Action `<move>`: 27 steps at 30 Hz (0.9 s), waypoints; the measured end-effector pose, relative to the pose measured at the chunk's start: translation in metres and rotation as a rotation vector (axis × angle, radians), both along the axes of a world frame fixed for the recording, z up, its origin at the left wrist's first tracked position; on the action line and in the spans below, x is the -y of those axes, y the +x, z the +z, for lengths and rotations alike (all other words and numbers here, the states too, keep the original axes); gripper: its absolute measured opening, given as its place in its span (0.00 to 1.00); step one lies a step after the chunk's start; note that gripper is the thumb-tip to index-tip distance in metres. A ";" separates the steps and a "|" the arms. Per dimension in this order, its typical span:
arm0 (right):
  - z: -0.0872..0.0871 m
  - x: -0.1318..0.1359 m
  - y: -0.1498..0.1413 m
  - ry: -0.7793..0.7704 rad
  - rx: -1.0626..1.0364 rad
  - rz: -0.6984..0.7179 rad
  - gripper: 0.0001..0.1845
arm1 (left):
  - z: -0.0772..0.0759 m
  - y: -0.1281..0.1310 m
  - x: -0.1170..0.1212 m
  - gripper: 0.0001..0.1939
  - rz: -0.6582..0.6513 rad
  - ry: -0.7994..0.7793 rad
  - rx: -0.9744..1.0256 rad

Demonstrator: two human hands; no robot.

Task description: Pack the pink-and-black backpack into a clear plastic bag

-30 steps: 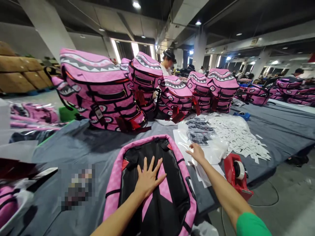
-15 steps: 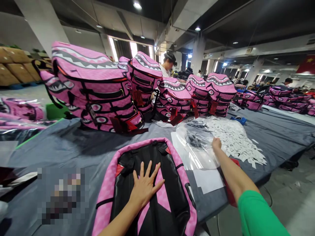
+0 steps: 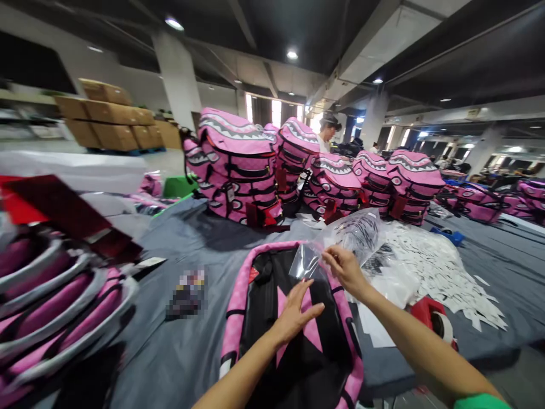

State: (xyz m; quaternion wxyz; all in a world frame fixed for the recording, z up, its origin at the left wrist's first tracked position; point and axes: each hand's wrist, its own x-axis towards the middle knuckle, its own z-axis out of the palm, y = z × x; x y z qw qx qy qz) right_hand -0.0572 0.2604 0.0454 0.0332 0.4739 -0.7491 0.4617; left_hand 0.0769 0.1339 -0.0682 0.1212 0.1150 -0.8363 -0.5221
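A pink and black backpack (image 3: 293, 358) lies on the table in front of me, its back panel and straps facing up. My right hand (image 3: 347, 271) pinches a clear plastic bag (image 3: 355, 230) with dark printing and holds it above the backpack's upper right part. One corner of the bag reaches left over the black panel. Over the middle of the panel is my left hand (image 3: 294, 315), fingers stretched out and thumb apart, its fingertips close to the bag's corner. Whether those fingertips touch the plastic I cannot tell.
Pink shark-mouth backpacks (image 3: 238, 165) stand along the far side of the table (image 3: 170, 352). To the right are a heap of white strips (image 3: 443, 267) and a red tape dispenser (image 3: 434, 318). Stacked pink pieces (image 3: 55, 318) with white edging fill the left. A co-worker (image 3: 326, 133) stands behind.
My right hand has brought the plastic bag up and left from the table to over the backpack. My left hand has turned and rises toward it. The view has swung left.
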 end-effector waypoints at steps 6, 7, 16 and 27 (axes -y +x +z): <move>-0.064 0.014 0.058 0.145 -0.080 -0.017 0.24 | 0.000 0.043 -0.023 0.33 0.533 0.773 -0.247; -0.069 0.018 0.058 0.184 -0.057 -0.036 0.22 | -0.003 0.048 -0.022 0.32 0.583 0.712 -0.237; -0.042 0.051 0.028 0.157 0.102 0.045 0.26 | 0.021 0.052 0.020 0.25 0.603 -0.284 -0.259; -0.053 -0.067 0.036 0.059 0.097 -0.353 0.23 | 0.041 0.030 -0.018 0.15 0.638 -0.789 -0.603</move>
